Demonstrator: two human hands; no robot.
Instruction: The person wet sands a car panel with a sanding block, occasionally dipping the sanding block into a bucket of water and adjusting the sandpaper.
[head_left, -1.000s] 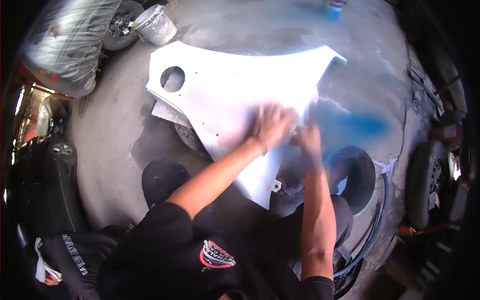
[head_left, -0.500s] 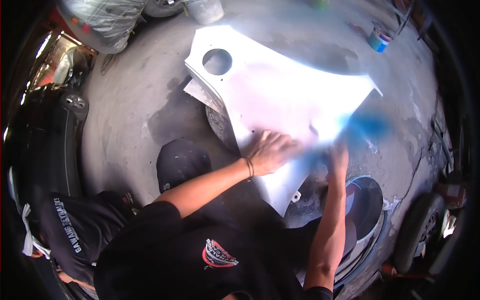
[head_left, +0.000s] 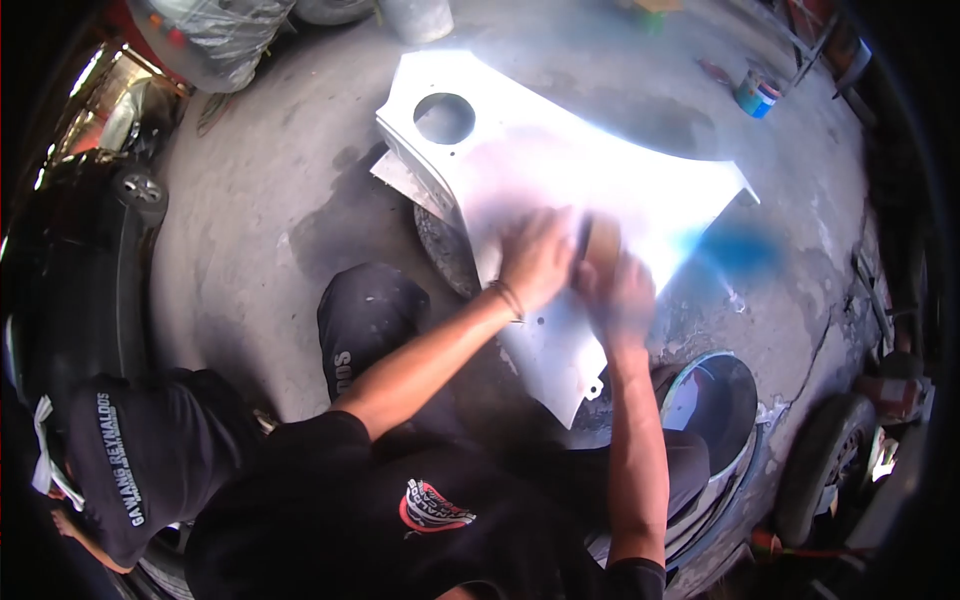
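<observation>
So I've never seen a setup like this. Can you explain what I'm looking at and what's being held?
There's no machine, just a person's two bare hands. The view comes from one camera worn on that person's head, looking forward and down. In front is a white car fender, above a concrete floor; its support is mostly hidden. The left hand seems to lie on the fender. The right hand holds a brown block against it, though both are blurred. On the floor are a bucket beside the right forearm and a blue-labelled can farther off.
</observation>
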